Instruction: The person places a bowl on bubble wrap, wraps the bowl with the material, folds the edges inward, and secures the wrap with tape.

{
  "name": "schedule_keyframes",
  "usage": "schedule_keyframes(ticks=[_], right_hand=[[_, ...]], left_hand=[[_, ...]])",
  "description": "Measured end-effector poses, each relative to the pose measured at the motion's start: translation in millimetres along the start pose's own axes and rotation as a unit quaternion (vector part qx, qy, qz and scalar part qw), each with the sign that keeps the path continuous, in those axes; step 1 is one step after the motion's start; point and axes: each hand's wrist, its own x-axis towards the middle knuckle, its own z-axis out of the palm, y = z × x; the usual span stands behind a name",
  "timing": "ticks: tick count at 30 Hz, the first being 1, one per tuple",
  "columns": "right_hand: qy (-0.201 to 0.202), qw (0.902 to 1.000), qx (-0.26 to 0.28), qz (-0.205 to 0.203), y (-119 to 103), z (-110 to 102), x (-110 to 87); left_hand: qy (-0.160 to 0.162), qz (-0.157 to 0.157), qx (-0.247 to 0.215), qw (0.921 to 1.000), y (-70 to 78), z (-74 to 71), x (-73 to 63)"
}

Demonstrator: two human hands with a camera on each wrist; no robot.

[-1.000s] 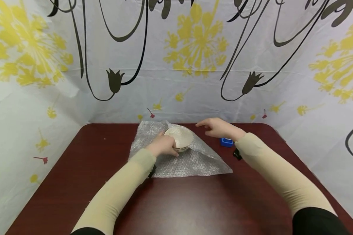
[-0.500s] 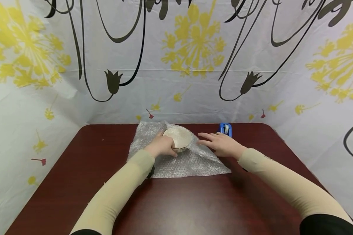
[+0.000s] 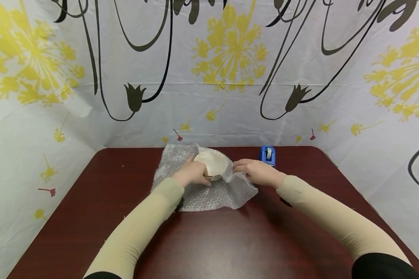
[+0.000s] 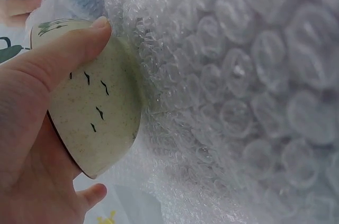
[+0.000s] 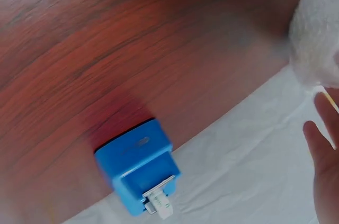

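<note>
"Cream sleeves (image 3: 143, 223) stretch over a dark red counter (image 3: 213, 244). What lies beyond them?"

"Bubble wrap (image 3: 206, 199), flat along its near edge, rumpled at right. On it rests a pale, speckled bowl (image 4: 114, 105) with dark dashes on its wall. A person's left hand (image 3: 191, 173) grips it at the left side, thumb against the outer wall."

"And the right hand (image 3: 256, 171)?"

"Just right of the bowl, fingers at a raised fold of the wrap. Whether they pinch it or merely push, I cannot tell."

"How far along is the work?"

"Early, by my reading. One fold stands against the bowl's right side, while the sheet's left part lies spread out, so most of the folding seems left. How much of the bowl's mouth is covered is unclear."

"Any sign of fastening?"

"No tape that I can make out on the wrap. Farther off, near the counter's back edge, stands a blue tape dispenser (image 3: 268, 153), touched by neither hand. Behind everything hangs a pale backdrop (image 3: 195, 116), printed with yellow blooms."
</note>
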Motion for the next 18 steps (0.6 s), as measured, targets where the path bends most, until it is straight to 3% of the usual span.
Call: schedule_keyframes(ticks=[5, 10, 18], right_hand=[[-0.028, 0.9944, 0.081, 0.062, -2, -1, 7.0], [-0.006, 0.9847, 0.148, 0.092, -4, -2, 17.4], [0.029, 0.9698, 0.158, 0.183, -6, 4, 37.9]], left_hand=[[-0.003, 0.004, -0.011, 0.9999, -0.7, -0.5, -0.6], [-0.003, 0.002, -0.01, 0.9999, -1.4, 1.0, 0.5], [-0.001, -0.005, -0.01, 0.9999, -2.3, 4.2, 1.7]])
